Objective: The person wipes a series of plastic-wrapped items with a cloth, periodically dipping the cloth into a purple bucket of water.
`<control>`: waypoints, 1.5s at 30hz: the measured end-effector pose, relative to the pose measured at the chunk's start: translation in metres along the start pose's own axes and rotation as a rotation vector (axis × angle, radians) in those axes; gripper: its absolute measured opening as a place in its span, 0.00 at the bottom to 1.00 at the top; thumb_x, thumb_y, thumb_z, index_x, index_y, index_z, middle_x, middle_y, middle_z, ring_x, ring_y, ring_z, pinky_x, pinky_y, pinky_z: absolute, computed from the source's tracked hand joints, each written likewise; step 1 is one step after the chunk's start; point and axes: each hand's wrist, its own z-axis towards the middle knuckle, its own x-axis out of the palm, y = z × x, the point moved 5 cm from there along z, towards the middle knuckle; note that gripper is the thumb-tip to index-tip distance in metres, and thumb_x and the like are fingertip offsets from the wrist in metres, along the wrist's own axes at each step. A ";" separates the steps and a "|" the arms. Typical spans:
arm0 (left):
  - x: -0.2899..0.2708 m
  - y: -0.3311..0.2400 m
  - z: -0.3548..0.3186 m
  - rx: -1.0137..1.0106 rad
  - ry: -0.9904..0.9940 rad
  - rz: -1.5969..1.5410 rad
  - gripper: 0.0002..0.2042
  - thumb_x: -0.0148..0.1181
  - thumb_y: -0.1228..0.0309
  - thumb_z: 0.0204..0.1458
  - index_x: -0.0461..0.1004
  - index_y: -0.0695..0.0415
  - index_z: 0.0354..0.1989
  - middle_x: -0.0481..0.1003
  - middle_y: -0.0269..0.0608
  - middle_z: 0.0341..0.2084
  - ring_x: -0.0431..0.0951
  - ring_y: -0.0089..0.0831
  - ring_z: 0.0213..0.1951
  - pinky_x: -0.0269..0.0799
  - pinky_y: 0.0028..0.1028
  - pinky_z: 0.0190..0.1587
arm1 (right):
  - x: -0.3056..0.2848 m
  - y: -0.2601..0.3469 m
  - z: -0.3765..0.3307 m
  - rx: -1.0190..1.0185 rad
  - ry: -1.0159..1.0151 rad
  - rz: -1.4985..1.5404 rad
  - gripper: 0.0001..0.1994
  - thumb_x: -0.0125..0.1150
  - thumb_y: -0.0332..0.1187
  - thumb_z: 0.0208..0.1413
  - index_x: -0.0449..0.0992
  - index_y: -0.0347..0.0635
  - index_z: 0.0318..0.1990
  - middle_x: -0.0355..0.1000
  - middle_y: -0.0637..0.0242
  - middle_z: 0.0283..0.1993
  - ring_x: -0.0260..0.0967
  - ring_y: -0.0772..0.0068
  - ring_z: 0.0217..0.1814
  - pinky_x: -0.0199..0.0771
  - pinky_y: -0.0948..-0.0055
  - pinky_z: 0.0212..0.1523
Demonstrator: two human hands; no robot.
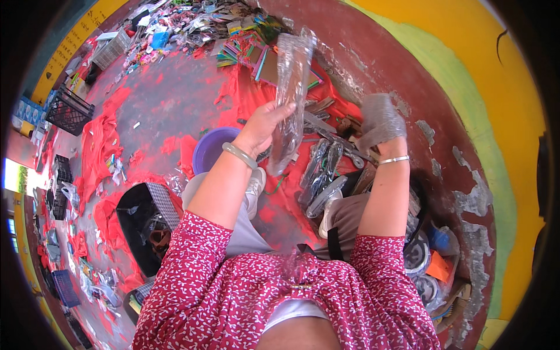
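My left hand (265, 125) pinches a long, narrow clear plastic sleeve (291, 87) between thumb and fingers. The sleeve hangs nearly upright, and what it may contain cannot be made out. On the right, my right hand (394, 146) is closed at a crumpled, greyish clear plastic packet (379, 119), which hides most of the fingers. Between my shoes lie several dark strap-like items in clear plastic (321, 169). More brown and dark strips (326, 125) are piled beyond them on red cloth (248, 93).
A purple basin (213, 149) stands left of my legs, near an open black case (137, 213). Colourful flat boards (256, 58) and mixed clutter (192, 26) lie ahead. A peeling red and yellow wall (466, 151) runs along my right. Black crates (70, 111) sit far left.
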 end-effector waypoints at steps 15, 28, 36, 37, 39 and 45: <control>0.020 0.019 0.016 0.176 -0.007 -0.219 0.12 0.50 0.70 0.56 0.68 0.59 0.46 0.71 0.38 0.43 0.70 0.30 0.46 0.64 0.32 0.52 | 0.015 0.109 0.012 -0.347 -0.577 0.559 0.16 0.54 0.30 0.45 0.69 0.39 0.44 0.69 0.52 0.39 0.69 0.50 0.40 0.72 0.62 0.40; 0.049 0.035 0.009 -0.032 0.112 -0.141 0.19 0.54 0.60 0.54 0.66 0.58 0.49 0.70 0.38 0.45 0.70 0.29 0.46 0.62 0.31 0.52 | 0.020 0.076 0.013 0.109 -0.576 0.733 0.11 0.50 0.36 0.52 0.71 0.38 0.38 0.72 0.50 0.34 0.71 0.49 0.37 0.70 0.56 0.35; 0.044 0.028 0.008 0.066 0.110 0.037 0.15 0.55 0.74 0.52 0.67 0.61 0.49 0.72 0.36 0.42 0.69 0.23 0.44 0.62 0.27 0.51 | 0.024 0.065 0.017 0.164 -0.601 0.632 0.13 0.51 0.39 0.52 0.69 0.40 0.38 0.72 0.51 0.34 0.71 0.50 0.37 0.69 0.56 0.34; 0.045 0.025 0.007 0.082 0.098 0.036 0.15 0.55 0.74 0.52 0.67 0.61 0.48 0.72 0.35 0.42 0.69 0.23 0.44 0.62 0.27 0.51 | 0.019 0.064 0.016 0.193 -0.553 0.676 0.13 0.51 0.40 0.52 0.69 0.40 0.38 0.72 0.51 0.33 0.71 0.51 0.37 0.69 0.56 0.34; 0.045 0.023 0.006 0.102 0.079 0.037 0.14 0.55 0.75 0.51 0.69 0.61 0.47 0.73 0.35 0.40 0.70 0.23 0.42 0.62 0.26 0.50 | 0.014 0.063 0.015 0.164 -0.555 0.602 0.13 0.49 0.39 0.53 0.69 0.40 0.39 0.71 0.51 0.33 0.71 0.50 0.37 0.69 0.56 0.34; 0.025 0.016 0.004 0.132 -0.024 -0.096 0.12 0.56 0.76 0.50 0.70 0.61 0.44 0.74 0.36 0.36 0.74 0.25 0.38 0.69 0.27 0.45 | 0.044 0.042 0.038 0.024 -0.283 -0.248 0.12 0.54 0.39 0.49 0.74 0.48 0.41 0.72 0.64 0.37 0.73 0.57 0.38 0.70 0.64 0.31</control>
